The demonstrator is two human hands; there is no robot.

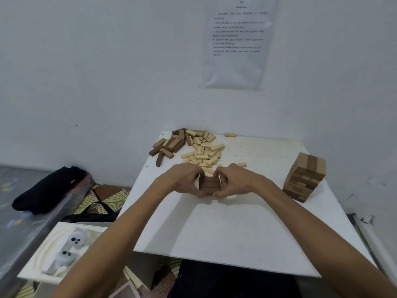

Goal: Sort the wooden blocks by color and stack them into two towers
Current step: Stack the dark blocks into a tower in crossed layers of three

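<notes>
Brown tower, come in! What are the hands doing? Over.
Gripping brown stack mid-table: left hand, right hand. Behind it, loose brown blocks and pale blocks, piled. Off right, mixed tower, clear of hands.

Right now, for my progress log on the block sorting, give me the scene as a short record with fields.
left hand: grips the dark stack on its left side
right hand: grips its right side
dark stack: low, three blocks across the top, on the white table
dark pile: loose, table's far left
light pile: loose, beside it
mixed tower: both colours, near right edge, untouched
</notes>
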